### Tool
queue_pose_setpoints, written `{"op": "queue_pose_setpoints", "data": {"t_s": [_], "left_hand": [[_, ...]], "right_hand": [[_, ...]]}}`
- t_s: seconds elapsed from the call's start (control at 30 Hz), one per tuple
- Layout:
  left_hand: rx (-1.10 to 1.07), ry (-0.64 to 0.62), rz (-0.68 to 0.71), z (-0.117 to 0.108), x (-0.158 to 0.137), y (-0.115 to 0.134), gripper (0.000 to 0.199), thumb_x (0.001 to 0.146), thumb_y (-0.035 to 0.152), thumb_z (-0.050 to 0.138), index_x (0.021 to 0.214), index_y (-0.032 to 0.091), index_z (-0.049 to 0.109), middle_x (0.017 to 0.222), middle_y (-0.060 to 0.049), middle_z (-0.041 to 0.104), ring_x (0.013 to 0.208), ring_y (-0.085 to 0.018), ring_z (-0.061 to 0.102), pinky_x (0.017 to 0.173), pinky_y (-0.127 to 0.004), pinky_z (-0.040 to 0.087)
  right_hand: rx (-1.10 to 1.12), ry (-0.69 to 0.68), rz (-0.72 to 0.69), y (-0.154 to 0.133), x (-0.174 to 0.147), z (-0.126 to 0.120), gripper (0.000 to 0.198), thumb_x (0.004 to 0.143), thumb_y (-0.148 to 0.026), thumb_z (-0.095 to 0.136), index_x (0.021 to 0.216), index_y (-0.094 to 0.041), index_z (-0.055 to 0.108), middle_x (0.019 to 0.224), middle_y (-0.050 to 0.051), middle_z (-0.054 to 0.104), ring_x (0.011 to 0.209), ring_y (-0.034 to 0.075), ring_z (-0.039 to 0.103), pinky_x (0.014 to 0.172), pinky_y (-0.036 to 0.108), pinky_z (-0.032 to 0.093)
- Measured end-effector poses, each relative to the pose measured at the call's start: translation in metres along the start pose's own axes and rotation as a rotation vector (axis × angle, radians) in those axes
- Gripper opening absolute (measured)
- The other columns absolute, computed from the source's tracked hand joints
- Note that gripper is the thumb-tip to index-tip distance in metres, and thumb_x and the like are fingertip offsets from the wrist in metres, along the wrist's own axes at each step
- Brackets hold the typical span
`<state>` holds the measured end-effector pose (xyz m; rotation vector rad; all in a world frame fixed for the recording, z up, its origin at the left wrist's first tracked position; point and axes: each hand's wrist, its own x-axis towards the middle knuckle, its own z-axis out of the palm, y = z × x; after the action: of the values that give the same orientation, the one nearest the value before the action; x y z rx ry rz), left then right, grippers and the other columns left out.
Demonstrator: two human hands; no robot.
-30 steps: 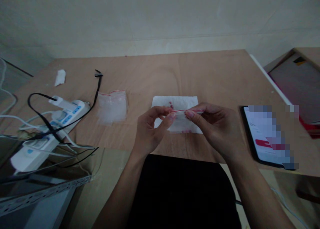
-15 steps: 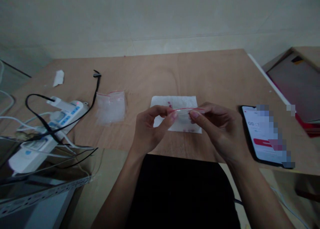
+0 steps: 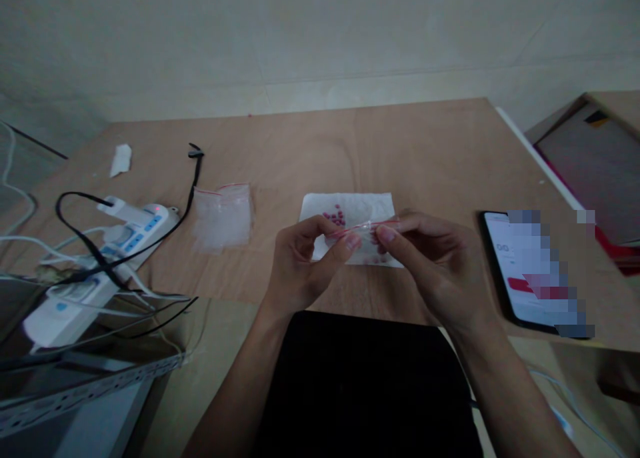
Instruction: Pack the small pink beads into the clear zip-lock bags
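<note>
A small clear zip-lock bag (image 3: 366, 228) with a red strip along its top edge is held up between both hands. My left hand (image 3: 305, 261) pinches its left end with thumb and forefinger. On the right end, my right hand (image 3: 435, 258) pinches it the same way. Beneath the bag, a white paper sheet (image 3: 315, 205) lies on the table, partly covered by the hands. Several small dark pink pieces (image 3: 334, 215) rest on the paper's left part; others near the right thumb show only in part.
Left of the paper lies a stack of clear zip-lock bags (image 3: 223, 218). A white power strip (image 3: 100, 278) with tangled cables fills the table's left side. A phone (image 3: 530, 271) lies to the right. A scrap of white paper (image 3: 121, 161) sits at the far left of the wooden table (image 3: 280, 151).
The bag's red-edged top has tilted and bent between my fingers, its left end lower. More of the pink pieces on the paper now show. Both hands keep their pinch.
</note>
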<state>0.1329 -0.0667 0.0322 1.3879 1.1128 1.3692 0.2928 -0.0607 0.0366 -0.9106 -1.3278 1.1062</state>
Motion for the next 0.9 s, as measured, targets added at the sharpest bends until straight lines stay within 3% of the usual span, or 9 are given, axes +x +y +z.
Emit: {"op": "queue_pose_setpoints", "data": {"t_s": [0.27,0.53,0.9], "left_hand": [[-0.013,0.047,0.0,0.01,-0.002,-0.003,0.003,0.075,0.022,0.072,0.072,0.021,0.073,0.071,0.0,0.074,0.066,-0.014,0.067,0.065,-0.027,0.054],[0.044,0.015,-0.022,0.003,-0.005,-0.002,0.004,0.072,0.022,0.078,0.075,0.022,0.076,0.075,0.0,0.078,0.07,-0.014,0.069,0.068,-0.026,0.055],[0.096,0.086,0.01,-0.001,-0.004,0.002,0.01,0.073,0.021,0.077,0.066,0.019,0.07,0.064,0.001,0.072,0.061,-0.012,0.064,0.063,-0.023,0.051]], "right_hand": [[0.006,0.015,0.006,0.003,0.0,0.002,0.001,0.08,-0.025,0.074,0.081,-0.026,0.074,0.081,-0.002,0.075,0.072,0.012,0.068,0.066,0.025,0.055],[0.005,0.024,0.027,0.002,0.001,0.003,0.011,0.072,-0.028,0.082,0.068,-0.022,0.073,0.068,-0.002,0.07,0.064,0.011,0.065,0.064,0.024,0.053],[0.024,-0.014,0.114,0.004,-0.003,-0.001,0.005,0.072,-0.025,0.08,0.074,-0.025,0.075,0.073,-0.001,0.075,0.066,0.013,0.069,0.061,0.025,0.056]]}}
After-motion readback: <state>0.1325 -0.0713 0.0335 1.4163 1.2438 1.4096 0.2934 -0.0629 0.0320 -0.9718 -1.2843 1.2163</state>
